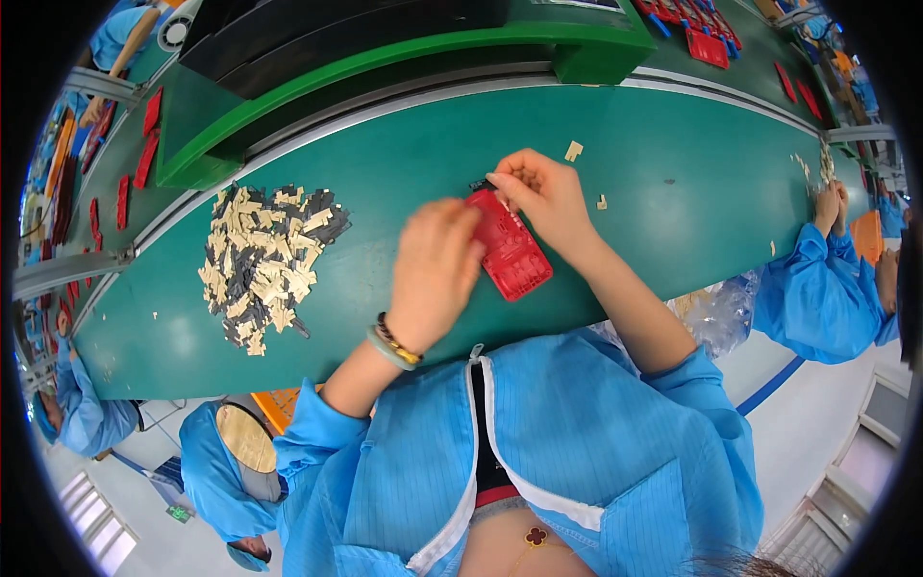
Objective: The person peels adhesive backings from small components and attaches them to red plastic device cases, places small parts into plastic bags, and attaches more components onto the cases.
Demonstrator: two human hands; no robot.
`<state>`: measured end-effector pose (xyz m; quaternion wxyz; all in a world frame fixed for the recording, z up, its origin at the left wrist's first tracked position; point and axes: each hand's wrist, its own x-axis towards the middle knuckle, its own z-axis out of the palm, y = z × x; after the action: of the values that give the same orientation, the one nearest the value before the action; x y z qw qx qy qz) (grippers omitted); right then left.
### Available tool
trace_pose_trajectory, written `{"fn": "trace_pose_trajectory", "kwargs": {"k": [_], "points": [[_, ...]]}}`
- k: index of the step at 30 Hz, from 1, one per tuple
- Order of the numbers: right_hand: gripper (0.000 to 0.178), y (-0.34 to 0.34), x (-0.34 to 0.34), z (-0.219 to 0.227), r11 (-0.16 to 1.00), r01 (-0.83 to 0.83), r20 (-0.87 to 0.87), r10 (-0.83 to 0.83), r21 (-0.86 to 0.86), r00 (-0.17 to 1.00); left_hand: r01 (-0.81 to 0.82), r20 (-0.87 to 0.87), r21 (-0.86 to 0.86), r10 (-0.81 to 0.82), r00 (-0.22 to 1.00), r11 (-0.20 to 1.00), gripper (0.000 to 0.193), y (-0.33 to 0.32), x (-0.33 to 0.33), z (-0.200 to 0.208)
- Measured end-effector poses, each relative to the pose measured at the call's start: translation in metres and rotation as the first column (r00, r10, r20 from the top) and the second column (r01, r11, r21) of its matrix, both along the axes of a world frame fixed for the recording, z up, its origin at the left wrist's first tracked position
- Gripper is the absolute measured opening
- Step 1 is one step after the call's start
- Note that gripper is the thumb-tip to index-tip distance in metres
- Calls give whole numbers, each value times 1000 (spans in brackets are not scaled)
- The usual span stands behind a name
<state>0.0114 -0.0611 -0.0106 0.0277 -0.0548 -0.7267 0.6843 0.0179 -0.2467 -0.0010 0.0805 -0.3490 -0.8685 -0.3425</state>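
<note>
A red plastic housing (514, 252) with moulded recesses lies tilted on the green bench before me. My left hand (435, 264), wearing bracelets at the wrist, is at its left edge; motion smears the fingers, so their grip is unclear. At the housing's upper right edge, my right hand (546, 197) has thumb and forefinger pinched together. Whatever sits between those fingertips is too small to make out. A small black piece (478, 185) shows at the housing's top end. To the left is a heap of small cream and dark grey flat pieces (264, 260).
Two loose cream pieces (574, 151) lie to the right on the green bench (692, 212). A green-edged frame (404, 67) stands along the far side, and beyond it a conveyor carries red housings (707, 48). Co-workers in blue sit at right (817, 288) and left.
</note>
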Motion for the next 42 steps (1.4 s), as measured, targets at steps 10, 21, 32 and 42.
{"fn": "trace_pose_trajectory", "kwargs": {"k": [10, 21, 32, 42], "points": [[12, -2, -7, -14, 991, -88, 176, 69, 104, 982, 34, -224, -225, -86, 971, 974, 44, 7, 15, -28], [14, -4, -7, -16, 970, -72, 170, 32, 233, 985, 40, -190, -178, -74, 979, 983, 42, 6, 13, -29], [13, -7, -6, -5, 851, -105, 93, 66, 515, 993, 78, -79, -118, -88, 993, 990, 39, 7, 5, -25], [13, 18, 21, -13, 417, 238, -334, 175, 877, 926, 113, -93, -135, -126, 988, 984, 38, 13, 2, -19]]}}
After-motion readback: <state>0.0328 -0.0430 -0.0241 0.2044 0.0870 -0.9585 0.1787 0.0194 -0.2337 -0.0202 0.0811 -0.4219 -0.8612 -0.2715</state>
